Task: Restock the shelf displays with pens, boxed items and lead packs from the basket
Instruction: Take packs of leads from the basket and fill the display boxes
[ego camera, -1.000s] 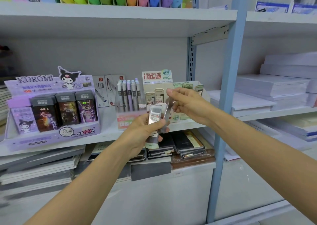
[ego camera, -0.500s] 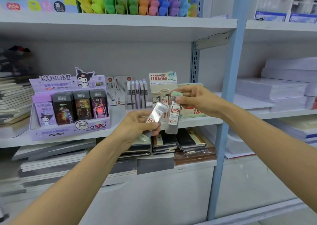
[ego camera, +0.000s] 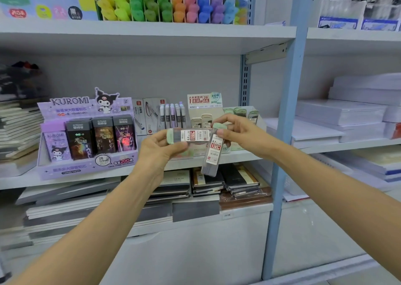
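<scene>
My left hand (ego camera: 159, 149) grips one lead pack (ego camera: 191, 135), a clear case with a pale green cap, lying sideways with the cap to the left. My right hand (ego camera: 240, 132) pinches a second lead pack (ego camera: 213, 152) by its green cap, so it hangs nearly upright. Both packs are in front of the beige lead-pack display (ego camera: 205, 111) on the middle shelf (ego camera: 26, 180), where a few more green-capped packs stand. The basket is out of view.
A purple Kuromi display box (ego camera: 86, 132) with boxed leads stands at the left. Mechanical pencils (ego camera: 172, 116) stand behind my hands. Highlighters (ego camera: 169, 4) fill the top shelf. Notebooks (ego camera: 225, 182) lie below. A blue upright post (ego camera: 286, 119) and paper stacks (ego camera: 347, 115) are at the right.
The left hand has turned its pack from tilted upright to lying sideways. The right hand has drawn its pack clear and it now hangs lower beside the first. The view shifted right.
</scene>
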`<state>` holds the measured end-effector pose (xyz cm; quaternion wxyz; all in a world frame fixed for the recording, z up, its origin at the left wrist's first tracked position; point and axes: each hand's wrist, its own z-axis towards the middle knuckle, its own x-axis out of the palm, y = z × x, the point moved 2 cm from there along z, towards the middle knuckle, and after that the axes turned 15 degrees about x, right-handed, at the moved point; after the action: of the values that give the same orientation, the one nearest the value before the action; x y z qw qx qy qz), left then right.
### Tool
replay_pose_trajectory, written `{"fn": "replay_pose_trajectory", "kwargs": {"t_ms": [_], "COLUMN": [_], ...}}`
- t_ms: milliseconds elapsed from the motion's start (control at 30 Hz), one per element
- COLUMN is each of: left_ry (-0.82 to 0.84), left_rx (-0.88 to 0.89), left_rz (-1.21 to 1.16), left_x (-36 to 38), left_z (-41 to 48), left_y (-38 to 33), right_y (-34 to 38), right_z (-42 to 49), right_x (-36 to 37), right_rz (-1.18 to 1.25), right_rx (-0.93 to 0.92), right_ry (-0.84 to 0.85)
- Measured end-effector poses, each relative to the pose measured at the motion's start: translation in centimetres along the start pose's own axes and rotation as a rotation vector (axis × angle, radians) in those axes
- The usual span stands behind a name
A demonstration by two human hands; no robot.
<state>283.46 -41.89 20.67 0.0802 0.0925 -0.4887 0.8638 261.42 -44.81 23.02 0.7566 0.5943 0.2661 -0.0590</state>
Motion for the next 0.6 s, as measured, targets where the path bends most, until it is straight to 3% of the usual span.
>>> {"fn": "replay_pose_trajectory", "kwargs": {"t_ms": [200, 400, 600], "left_ry": [-0.055, 0.117, 0.206], "left_rx": [0.070, 0.117, 0.108], "left_rz": [-0.090, 0.096, 0.128], "left_x": [0.6, 1.8, 4.1], "left_z": [0.1, 0.1, -0.7], "left_y": [1.2, 1.5, 2.0], "right_y": [-1.0, -0.1, -0.1], "right_z": [-0.3, -0.6, -0.8], "right_x": [0.7, -0.1, -0.3], "right_rz": [-0.065, 0.123, 0.076], "right_rx": [0.020, -0.107, -0.217], "right_ry": [0.117, 0.003, -0.206]}}
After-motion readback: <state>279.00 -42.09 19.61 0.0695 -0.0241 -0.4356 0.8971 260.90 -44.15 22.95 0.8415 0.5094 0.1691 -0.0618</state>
